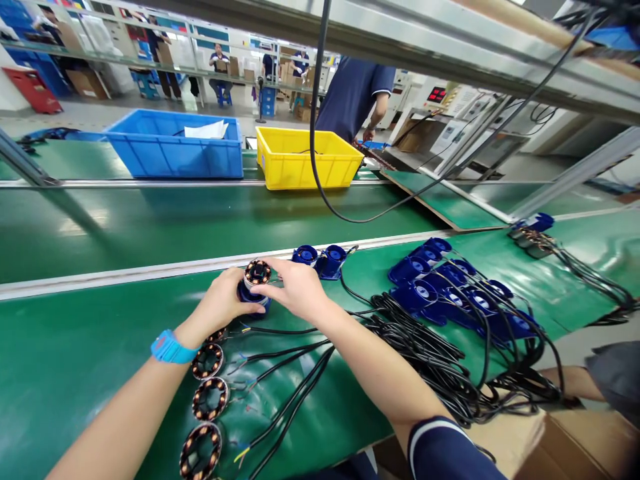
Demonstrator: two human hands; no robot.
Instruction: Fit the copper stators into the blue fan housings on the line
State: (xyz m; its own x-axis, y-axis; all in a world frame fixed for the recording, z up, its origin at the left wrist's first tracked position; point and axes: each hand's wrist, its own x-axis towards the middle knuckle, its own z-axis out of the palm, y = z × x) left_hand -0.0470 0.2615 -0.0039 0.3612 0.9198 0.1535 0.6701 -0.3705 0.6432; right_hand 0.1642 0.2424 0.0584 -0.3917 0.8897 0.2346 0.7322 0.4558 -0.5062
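Note:
My left hand and my right hand meet on the green table, both closed round one small motor part: a copper-wound stator ring sitting on a blue housing. My left hand grips the blue housing from the left; my right fingers pinch the ring on top. A blue watch is on my left wrist. Below my left forearm lies a row of wound stator rings with thin leads.
Several blue fan housings with black cables lie to the right, two more just beyond my hands. A blue bin and a yellow bin stand past the conveyor belt. A person in dark blue stands behind. Cardboard box at bottom right.

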